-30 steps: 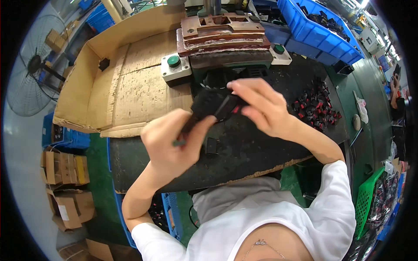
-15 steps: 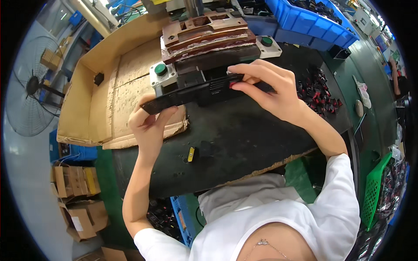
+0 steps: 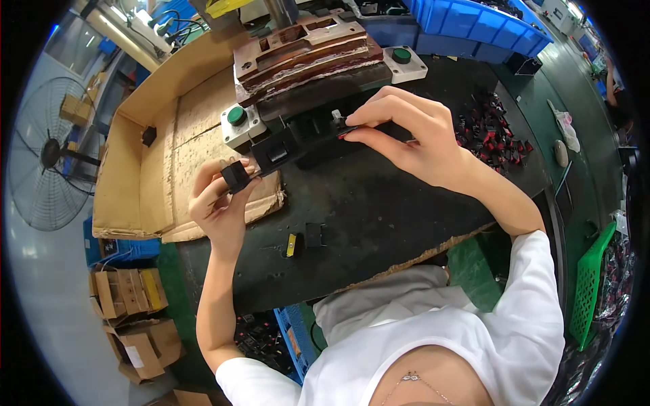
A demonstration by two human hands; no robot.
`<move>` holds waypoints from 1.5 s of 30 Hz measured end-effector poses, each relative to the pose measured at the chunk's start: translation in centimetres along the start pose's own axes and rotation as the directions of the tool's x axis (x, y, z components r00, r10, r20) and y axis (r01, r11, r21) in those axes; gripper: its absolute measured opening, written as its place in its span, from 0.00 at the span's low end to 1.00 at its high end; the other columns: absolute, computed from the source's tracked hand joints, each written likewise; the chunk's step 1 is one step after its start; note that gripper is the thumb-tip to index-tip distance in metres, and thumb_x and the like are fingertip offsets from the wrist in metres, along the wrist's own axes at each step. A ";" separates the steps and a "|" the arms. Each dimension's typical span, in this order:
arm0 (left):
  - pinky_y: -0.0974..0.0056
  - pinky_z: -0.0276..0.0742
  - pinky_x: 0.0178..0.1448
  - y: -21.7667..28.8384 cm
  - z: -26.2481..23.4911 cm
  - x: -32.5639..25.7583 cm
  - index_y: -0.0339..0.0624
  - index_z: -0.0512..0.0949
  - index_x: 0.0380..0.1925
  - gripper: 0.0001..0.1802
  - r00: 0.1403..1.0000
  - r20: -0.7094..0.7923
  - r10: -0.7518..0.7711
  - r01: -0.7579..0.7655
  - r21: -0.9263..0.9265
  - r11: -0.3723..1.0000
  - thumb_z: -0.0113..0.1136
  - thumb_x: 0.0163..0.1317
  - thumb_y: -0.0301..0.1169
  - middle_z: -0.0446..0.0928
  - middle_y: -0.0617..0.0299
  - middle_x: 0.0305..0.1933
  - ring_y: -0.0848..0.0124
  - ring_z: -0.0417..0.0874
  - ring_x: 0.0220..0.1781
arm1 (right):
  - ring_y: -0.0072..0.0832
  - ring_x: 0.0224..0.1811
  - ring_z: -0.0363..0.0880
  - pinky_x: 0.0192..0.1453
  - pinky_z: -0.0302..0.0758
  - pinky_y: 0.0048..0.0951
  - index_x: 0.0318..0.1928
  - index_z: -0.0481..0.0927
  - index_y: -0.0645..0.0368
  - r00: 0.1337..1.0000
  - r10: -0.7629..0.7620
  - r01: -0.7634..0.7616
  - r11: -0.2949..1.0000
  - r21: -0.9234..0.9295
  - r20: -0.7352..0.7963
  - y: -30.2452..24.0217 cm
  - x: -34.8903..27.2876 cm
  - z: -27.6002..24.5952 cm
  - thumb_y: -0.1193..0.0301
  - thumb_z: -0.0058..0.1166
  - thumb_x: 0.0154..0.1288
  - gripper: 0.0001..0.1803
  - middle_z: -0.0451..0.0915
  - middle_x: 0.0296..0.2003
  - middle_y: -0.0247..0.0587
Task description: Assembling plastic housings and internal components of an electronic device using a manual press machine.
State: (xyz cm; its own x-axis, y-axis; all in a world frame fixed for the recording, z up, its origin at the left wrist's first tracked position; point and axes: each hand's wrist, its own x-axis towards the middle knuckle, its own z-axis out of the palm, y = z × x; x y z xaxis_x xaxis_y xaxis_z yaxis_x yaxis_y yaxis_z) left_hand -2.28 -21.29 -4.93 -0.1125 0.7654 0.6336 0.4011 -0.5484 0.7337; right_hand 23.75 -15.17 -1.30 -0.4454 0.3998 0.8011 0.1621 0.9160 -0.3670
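Observation:
A long black plastic housing [image 3: 298, 141] is held up in front of the press fixture, its left end lower than its right. My left hand [image 3: 220, 203] is closed on the left end, beside a boxy black block [image 3: 235, 176]; I cannot tell whether this block is joined to the housing. My right hand [image 3: 420, 135] pinches the right end, where a small red part and a whitish piece [image 3: 336, 115] show by the fingertips. Below on the black bench lie a small yellow-and-black part [image 3: 291, 245] and a black piece [image 3: 315, 235].
A heavy brown press fixture [image 3: 305, 51] stands behind, between two green buttons [image 3: 237, 116] [image 3: 401, 55]. An open cardboard box [image 3: 156, 122] sits left. Small black-and-red parts [image 3: 491, 132] are heaped right. A blue bin [image 3: 481, 27] stands back right.
The black housing has turned, so its components now show instead of its flat slotted face. My left hand has shifted slightly left and down; my right hand has stayed at its end.

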 end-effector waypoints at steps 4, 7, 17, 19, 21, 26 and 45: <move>0.71 0.72 0.38 0.7 0.1 0.1 0.28 0.79 0.26 0.10 0.998 0.015 0.061 -0.062 0.054 0.997 0.66 0.40 0.14 0.75 0.56 0.36 0.71 0.77 0.34 | 0.29 0.31 0.77 0.34 0.73 0.23 0.33 0.74 0.64 0.999 0.043 -0.043 0.999 -0.003 0.027 -0.1 -0.1 0.0 0.82 0.62 0.48 0.11 0.76 0.29 0.42; 0.70 0.74 0.38 0.0 -0.1 -0.1 0.29 0.79 0.27 0.09 0.994 0.037 0.101 -0.102 0.038 0.994 0.66 0.42 0.14 0.76 0.56 0.36 0.69 0.78 0.37 | 0.29 0.32 0.76 0.36 0.73 0.24 0.33 0.72 0.64 0.997 0.078 -0.079 0.996 0.031 0.027 -0.3 -0.1 0.2 0.83 0.61 0.49 0.11 0.75 0.30 0.42; 0.63 0.75 0.49 1.2 3.2 -2.1 0.34 0.74 0.40 0.09 0.855 0.459 -0.242 0.518 -0.727 0.450 0.53 0.59 0.20 0.77 0.54 0.39 0.65 0.79 0.41 | 0.16 0.32 0.66 0.38 0.65 0.19 0.32 0.64 0.60 0.832 0.455 -0.550 0.592 0.590 0.319 -1.8 -0.9 1.8 0.84 0.53 0.58 0.11 0.64 0.30 0.31; 0.67 0.74 0.49 2.3 3.8 -2.2 0.34 0.74 0.41 0.12 0.768 0.581 -0.269 0.612 -0.542 0.575 0.58 0.55 0.18 0.78 0.58 0.40 0.69 0.79 0.41 | 0.15 0.32 0.65 0.39 0.64 0.18 0.33 0.63 0.59 0.803 0.449 -0.586 0.481 0.652 0.391 -2.0 -1.4 2.3 0.84 0.51 0.59 0.11 0.63 0.30 0.31; 0.69 0.74 0.48 2.9 4.4 -3.0 0.35 0.75 0.41 0.14 0.794 0.499 -0.347 0.594 -0.519 0.614 0.61 0.53 0.18 0.78 0.60 0.40 0.72 0.78 0.41 | 0.18 0.31 0.67 0.40 0.68 0.20 0.35 0.64 0.61 0.820 0.418 -0.572 0.555 0.605 0.391 -2.6 -1.4 2.5 0.84 0.51 0.58 0.11 0.66 0.32 0.33; 0.74 0.73 0.42 3.7 4.2 -3.2 0.39 0.78 0.35 0.11 0.835 0.345 -0.430 0.529 -0.286 0.799 0.66 0.51 0.22 0.79 0.66 0.35 0.80 0.78 0.37 | 0.25 0.28 0.68 0.39 0.71 0.23 0.36 0.65 0.63 0.876 0.324 -0.460 0.786 0.414 0.357 -2.9 -1.4 3.0 0.84 0.54 0.54 0.12 0.69 0.31 0.38; 0.75 0.73 0.37 4.2 4.3 -3.0 0.35 0.78 0.35 0.11 0.904 0.305 -0.299 0.370 -0.208 0.905 0.66 0.50 0.21 0.79 0.63 0.32 0.79 0.78 0.32 | 0.19 0.32 0.71 0.39 0.69 0.23 0.35 0.68 0.63 0.787 0.400 -0.616 0.469 0.632 0.470 -2.1 -1.2 3.0 0.79 0.53 0.59 0.07 0.72 0.29 0.33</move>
State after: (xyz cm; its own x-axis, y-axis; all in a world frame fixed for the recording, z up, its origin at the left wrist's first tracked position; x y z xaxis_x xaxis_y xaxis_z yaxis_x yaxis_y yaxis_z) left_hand 3.66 -24.47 -4.81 0.0553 0.9589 0.2783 0.1324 -0.2834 0.9498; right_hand 21.26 -17.68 -2.89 -0.6999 0.6648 0.2611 -0.2062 0.1620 -0.9650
